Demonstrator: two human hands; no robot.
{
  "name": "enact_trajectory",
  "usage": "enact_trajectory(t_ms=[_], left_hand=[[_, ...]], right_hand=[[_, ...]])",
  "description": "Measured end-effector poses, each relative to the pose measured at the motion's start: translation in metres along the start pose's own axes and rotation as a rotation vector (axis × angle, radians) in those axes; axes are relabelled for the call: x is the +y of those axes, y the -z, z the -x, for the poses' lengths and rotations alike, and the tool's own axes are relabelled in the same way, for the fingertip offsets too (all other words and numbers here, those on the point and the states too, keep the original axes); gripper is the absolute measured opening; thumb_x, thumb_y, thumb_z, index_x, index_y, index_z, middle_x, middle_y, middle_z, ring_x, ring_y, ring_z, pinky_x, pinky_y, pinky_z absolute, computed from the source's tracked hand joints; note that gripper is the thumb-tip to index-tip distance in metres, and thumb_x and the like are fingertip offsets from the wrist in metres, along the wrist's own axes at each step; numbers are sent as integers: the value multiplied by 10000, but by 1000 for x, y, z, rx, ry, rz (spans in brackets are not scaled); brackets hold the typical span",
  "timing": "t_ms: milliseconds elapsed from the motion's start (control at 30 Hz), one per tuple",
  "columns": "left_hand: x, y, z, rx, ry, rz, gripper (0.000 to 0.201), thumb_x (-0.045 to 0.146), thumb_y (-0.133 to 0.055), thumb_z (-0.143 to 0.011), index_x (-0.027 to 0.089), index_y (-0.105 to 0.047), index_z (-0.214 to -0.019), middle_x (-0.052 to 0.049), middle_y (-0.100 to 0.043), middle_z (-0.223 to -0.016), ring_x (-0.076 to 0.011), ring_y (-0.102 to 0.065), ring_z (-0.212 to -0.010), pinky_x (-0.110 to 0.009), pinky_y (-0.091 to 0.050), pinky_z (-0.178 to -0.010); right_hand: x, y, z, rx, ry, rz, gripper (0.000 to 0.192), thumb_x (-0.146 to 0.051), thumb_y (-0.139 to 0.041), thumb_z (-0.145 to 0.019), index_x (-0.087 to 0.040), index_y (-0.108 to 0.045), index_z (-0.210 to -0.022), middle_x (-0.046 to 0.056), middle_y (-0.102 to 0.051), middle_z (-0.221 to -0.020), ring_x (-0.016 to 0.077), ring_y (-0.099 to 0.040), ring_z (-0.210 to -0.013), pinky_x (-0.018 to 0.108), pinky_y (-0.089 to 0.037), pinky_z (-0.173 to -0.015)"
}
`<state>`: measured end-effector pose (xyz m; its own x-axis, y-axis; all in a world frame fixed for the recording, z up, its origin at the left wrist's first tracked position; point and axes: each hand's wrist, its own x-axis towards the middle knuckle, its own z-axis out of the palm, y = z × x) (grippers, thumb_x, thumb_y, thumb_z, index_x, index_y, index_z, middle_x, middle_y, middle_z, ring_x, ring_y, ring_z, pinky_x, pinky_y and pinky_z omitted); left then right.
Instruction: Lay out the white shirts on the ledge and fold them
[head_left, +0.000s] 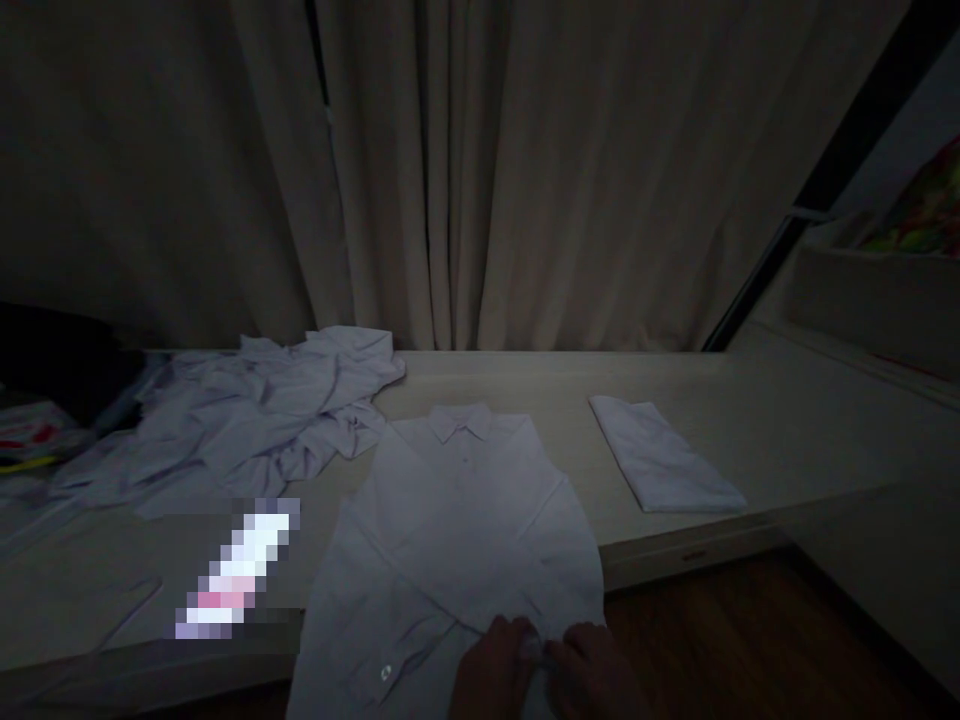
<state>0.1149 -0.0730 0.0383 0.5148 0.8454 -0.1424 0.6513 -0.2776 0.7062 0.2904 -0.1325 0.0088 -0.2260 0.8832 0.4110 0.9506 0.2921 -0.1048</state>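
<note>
A white button-up shirt (465, 500) lies spread face up, its collar toward the curtain and its lower part hanging past the table's front edge. Low in the view, my left hand (495, 665) is closed with its fingertips pinching white cloth of the shirt. Just to its right, my right hand (589, 665) is also closed on the same bit of cloth, which looks like a sleeve end. The other sleeve lies across the shirt's lower left, with a small round shiny spot on its cuff. Dim light hides the finer detail of my fingers.
Crumpled white garments (255, 410) are heaped at the left. A folded white cloth (667, 460) lies at the right of the pale table (810, 430). A bright pixelated patch covers something at front left. Behind hangs a beige curtain (600, 180); a shelf box (877, 290) stands far right.
</note>
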Motion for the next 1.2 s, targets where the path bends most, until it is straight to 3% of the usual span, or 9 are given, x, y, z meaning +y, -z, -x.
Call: enact_trajectory(t_ms=[133,233,333,500,800,933,1067,1133,1200], left_hand=[[-8,-7,1,28,-48,-130,293,253,-332,-872,239,-615,-950,-61,-675,-964,-179,-629,-882,-298,-466,-790],[-12,-20,1,87,-75,-85,312,292,-326,-888,243,-618,-986,-66,-690,-973,-182,-631,-916,-301,-467,-816],[-9,-30,-1,86,4,31,312,306,-345,-877,226,-618,-1005,-77,-687,-990,-184,-624,-928,-307,-461,-839],[2,-24,-9,28,176,196,272,264,-356,-819,193,-618,-837,-57,-685,-887,-177,-597,-847,-311,-426,-798],[12,-15,-21,-10,197,263,202,234,-414,-747,184,-603,-695,-37,-678,-787,-165,-586,-795,-273,-414,-739],[2,30,9,112,236,299,280,371,-355,-841,223,-592,-861,-17,-674,-821,-158,-597,-795,-274,-411,-741],[-53,101,57,312,497,183,337,479,-283,-863,246,-525,-850,-26,-669,-844,-187,-622,-819,-304,-415,-738],[-84,120,76,286,672,39,378,555,-261,-847,253,-487,-875,-36,-666,-821,-229,-638,-795,-341,-417,-707],[-106,124,87,195,725,-63,426,622,-258,-821,247,-454,-872,-49,-665,-806,-263,-651,-789,-370,-424,-697]], right_hand=[[-12,-12,-1,71,24,55,121,-145,-473,-766,-237,-531,-819,14,-573,-716,167,-517,-647,283,-398,-606],[-13,-9,-5,128,10,50,153,-132,-404,-827,-237,-505,-778,3,-567,-694,153,-520,-626,275,-404,-617],[-12,-3,-7,151,-5,13,184,-129,-366,-864,-237,-503,-803,2,-580,-703,149,-536,-628,264,-402,-607],[-9,0,-2,69,0,-35,168,-103,-412,-840,-232,-513,-805,-1,-579,-710,155,-524,-643,269,-374,-588],[18,8,-2,-107,205,73,96,-187,-503,-866,-247,-579,-868,-15,-598,-753,150,-516,-698,275,-360,-611],[19,13,8,-140,189,25,134,-190,-517,-847,-252,-582,-947,10,-642,-820,157,-570,-716,272,-429,-619],[7,14,17,13,118,-92,292,-251,-506,-847,-232,-525,-1138,67,-675,-951,189,-622,-825,296,-512,-697],[-2,11,13,50,73,-130,257,-237,-494,-847,-236,-540,-1100,60,-678,-915,187,-629,-812,302,-530,-698],[-10,5,3,57,37,-156,216,-213,-485,-843,-236,-560,-1044,55,-671,-887,185,-628,-800,311,-541,-698]])
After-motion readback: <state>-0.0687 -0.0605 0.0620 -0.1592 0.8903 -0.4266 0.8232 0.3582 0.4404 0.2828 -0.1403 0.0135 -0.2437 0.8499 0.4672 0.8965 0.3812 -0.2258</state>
